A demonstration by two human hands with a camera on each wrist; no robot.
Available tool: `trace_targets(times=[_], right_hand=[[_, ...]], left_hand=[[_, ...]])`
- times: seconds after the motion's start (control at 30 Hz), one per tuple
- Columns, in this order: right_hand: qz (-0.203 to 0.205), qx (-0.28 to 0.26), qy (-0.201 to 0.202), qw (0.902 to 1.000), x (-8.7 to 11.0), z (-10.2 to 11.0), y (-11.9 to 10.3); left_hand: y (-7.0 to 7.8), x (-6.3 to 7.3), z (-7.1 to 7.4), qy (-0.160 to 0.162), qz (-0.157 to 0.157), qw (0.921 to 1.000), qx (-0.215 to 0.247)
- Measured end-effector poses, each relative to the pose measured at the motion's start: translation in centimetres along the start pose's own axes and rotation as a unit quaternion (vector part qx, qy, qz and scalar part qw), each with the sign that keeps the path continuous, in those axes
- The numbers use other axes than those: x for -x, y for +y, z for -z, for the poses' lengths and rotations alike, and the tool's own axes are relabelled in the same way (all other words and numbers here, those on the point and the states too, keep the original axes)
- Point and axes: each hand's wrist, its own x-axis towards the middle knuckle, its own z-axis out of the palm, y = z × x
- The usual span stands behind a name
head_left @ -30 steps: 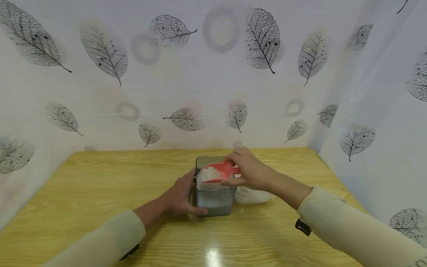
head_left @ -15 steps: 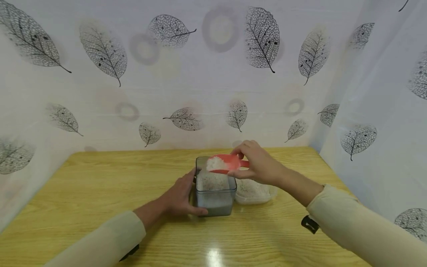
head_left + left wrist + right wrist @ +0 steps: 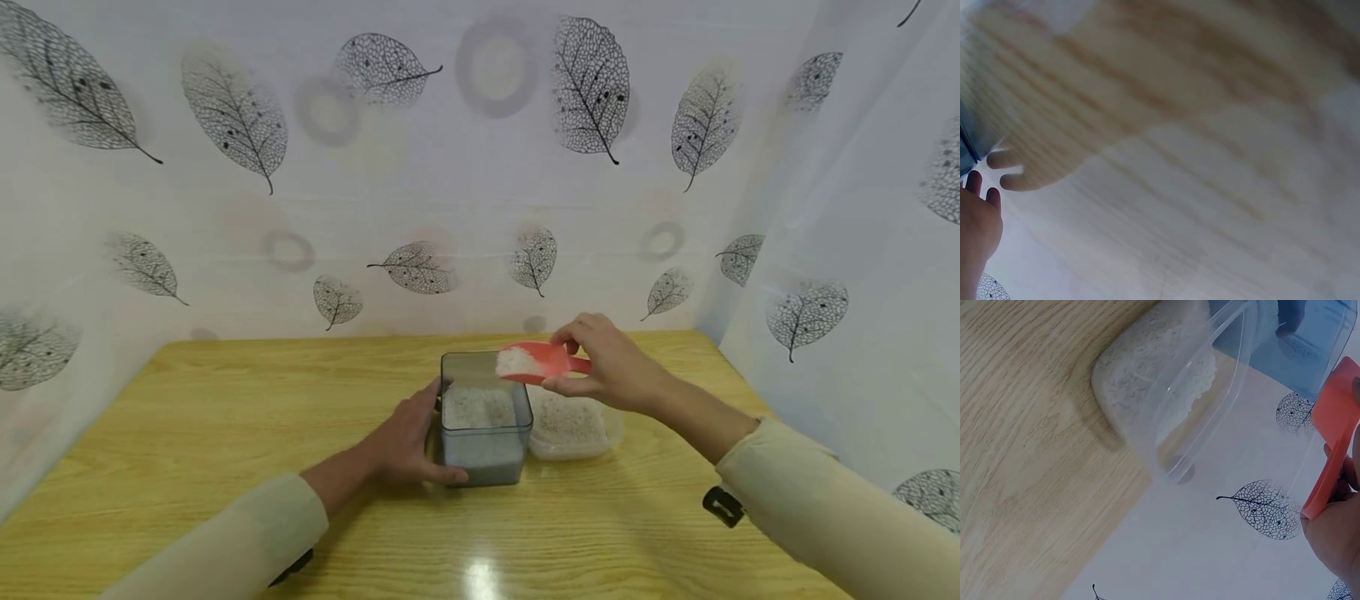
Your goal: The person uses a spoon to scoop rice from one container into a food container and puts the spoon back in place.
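Note:
A grey see-through container (image 3: 486, 454) with an open top stands mid-table, part filled with white rice (image 3: 480, 408). My left hand (image 3: 408, 442) grips its left side, thumb along the front and fingers toward the back. My right hand (image 3: 618, 367) holds a red scoop (image 3: 551, 360) level, fingers on its far side and thumb on the near side. White rice lies in the scoop's front half. The scoop's tip is over the container's right rim. Beside that container sits a clear plastic tub (image 3: 573, 450) of rice; the right wrist view shows the tub (image 3: 1129, 394) from the side.
The wooden table (image 3: 225, 433) ends at a back edge against a white leaf-print curtain (image 3: 465, 183). Another stretch of curtain runs along the right side. Both forearms wear pale sleeves (image 3: 232, 533) with dark straps.
My right hand has raised the scoop from the rice in the grey container and moved it right, toward the clear tub. The left hand and the grey container have stayed put.

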Motion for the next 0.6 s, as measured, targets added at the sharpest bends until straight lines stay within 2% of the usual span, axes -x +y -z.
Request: trace_targets(times=[0.6], right_hand=[[-0.015,0.024,0.011,0.9995,1.8,-0.1,2.9]], left_hand=[[0.0,0.0,0.0,0.005,-0.006,1.0000,-0.001]])
